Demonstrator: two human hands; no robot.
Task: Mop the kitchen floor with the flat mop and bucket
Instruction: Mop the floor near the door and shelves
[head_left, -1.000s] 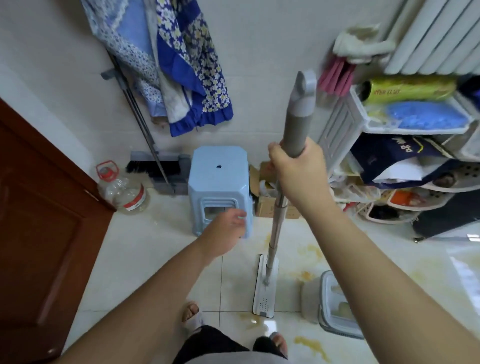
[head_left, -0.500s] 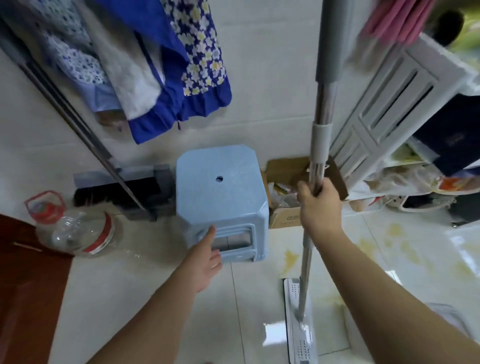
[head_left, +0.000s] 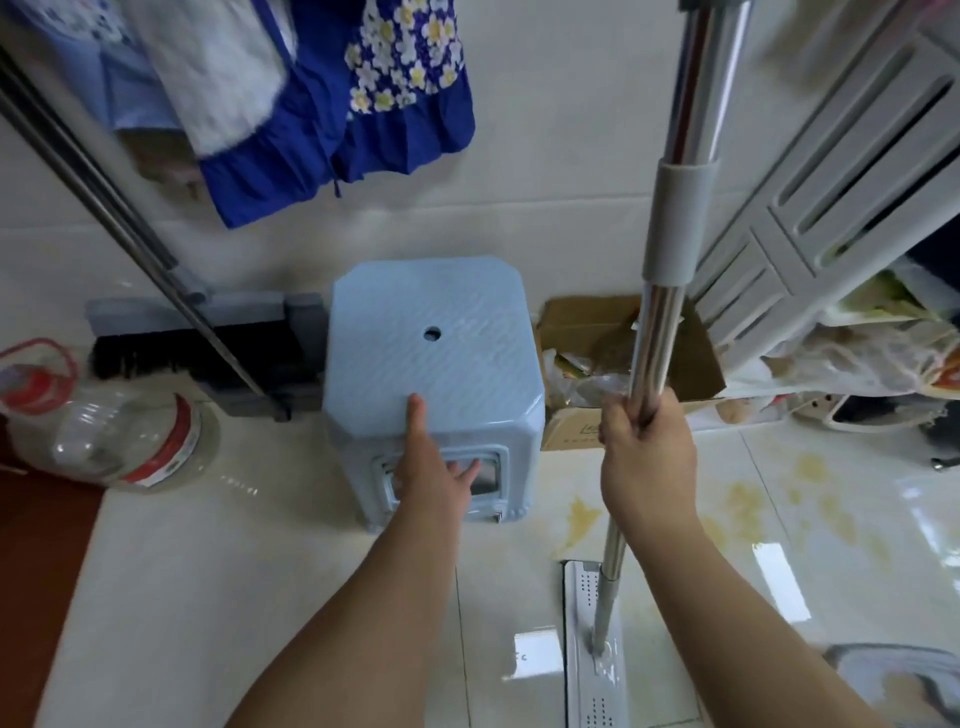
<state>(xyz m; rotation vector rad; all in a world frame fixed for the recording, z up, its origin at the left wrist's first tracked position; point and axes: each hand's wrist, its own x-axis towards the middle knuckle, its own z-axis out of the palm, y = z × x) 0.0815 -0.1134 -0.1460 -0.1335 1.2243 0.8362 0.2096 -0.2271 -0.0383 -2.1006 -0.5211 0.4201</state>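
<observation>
My right hand (head_left: 647, 457) grips the metal pole of the flat mop (head_left: 675, 218), which stands nearly upright. Its white flat head (head_left: 592, 670) lies on the wet tiled floor at the bottom right. A blurred grey rim of the bucket (head_left: 893, 670) shows at the bottom right corner. My left hand (head_left: 434, 467) reaches onto the light blue plastic stool (head_left: 436, 343), thumb resting on its top and fingers at the opening in its front side. Yellowish stains (head_left: 582, 519) mark the tiles right of the stool.
A broom and dustpan (head_left: 208, 353) lean against the wall left of the stool. A large clear bottle with a red cap (head_left: 98, 421) lies at the left beside a brown door. A cardboard box (head_left: 587, 374) and a white storage rack (head_left: 841, 218) stand at the right. Blue floral cloth (head_left: 337, 119) hangs above.
My left hand has moved forward onto the stool, thumb now on its top. The view has come closer and lower. My right hand keeps hold of the mop pole.
</observation>
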